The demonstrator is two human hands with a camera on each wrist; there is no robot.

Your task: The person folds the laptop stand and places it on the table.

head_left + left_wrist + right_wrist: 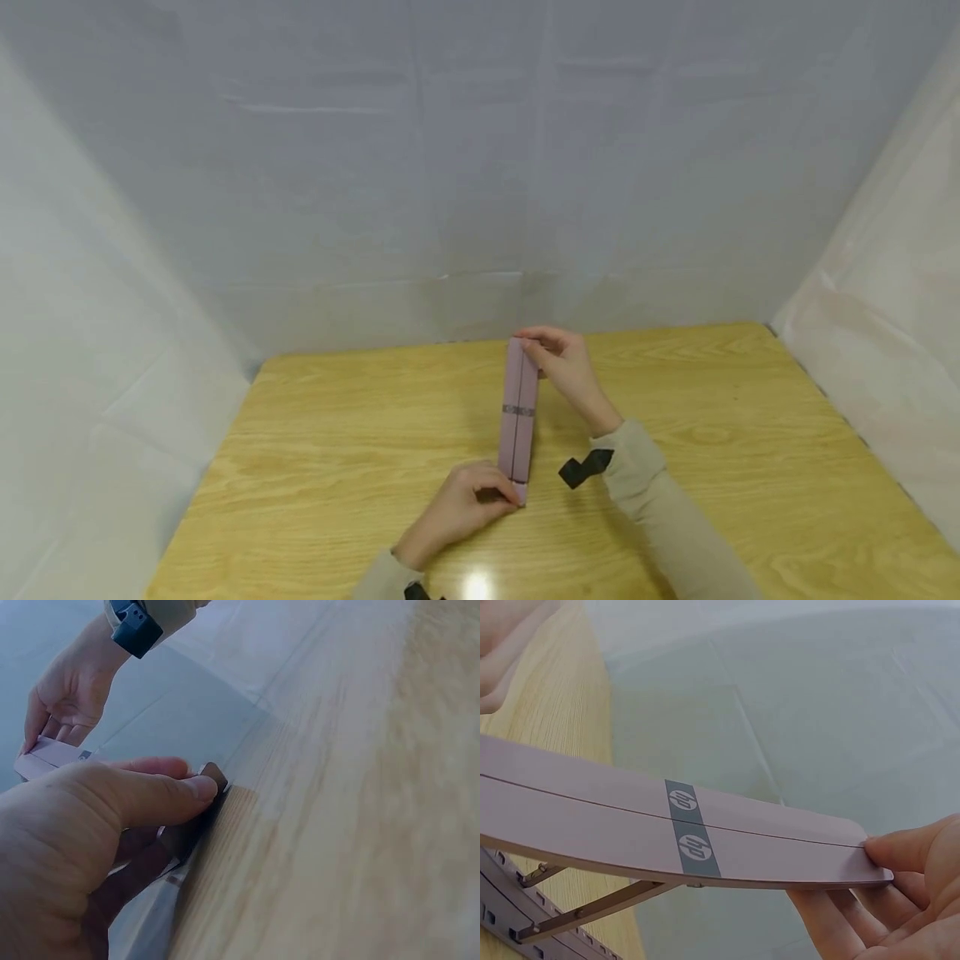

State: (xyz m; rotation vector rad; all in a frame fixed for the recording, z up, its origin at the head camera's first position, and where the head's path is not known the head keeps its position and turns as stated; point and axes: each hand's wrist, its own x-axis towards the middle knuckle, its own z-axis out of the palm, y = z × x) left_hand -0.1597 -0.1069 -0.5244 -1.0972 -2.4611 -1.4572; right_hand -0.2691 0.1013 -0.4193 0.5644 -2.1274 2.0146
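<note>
A slim mauve folding laptop stand (522, 379) stands over the table in front of me, its two long bars side by side. Dark bands with hp logos cross the bars in the right wrist view. Below them, struts (604, 906) run down to a slotted base (501, 896), so the top is raised off it. My right hand (567, 375) grips the far end, thumb on top and fingers underneath. At the near end, my left hand (463, 502) pinches the small end piece (520, 493) between thumb and fingers. The left hand hides part of that end in its wrist view.
The stand is on a wooden table (337, 442) with light grain. Pale sheeting (375, 192) hangs behind the far edge and at both sides. Black straps (588, 467) are worn at the wrists over beige sleeves. A bright reflection lies near the front.
</note>
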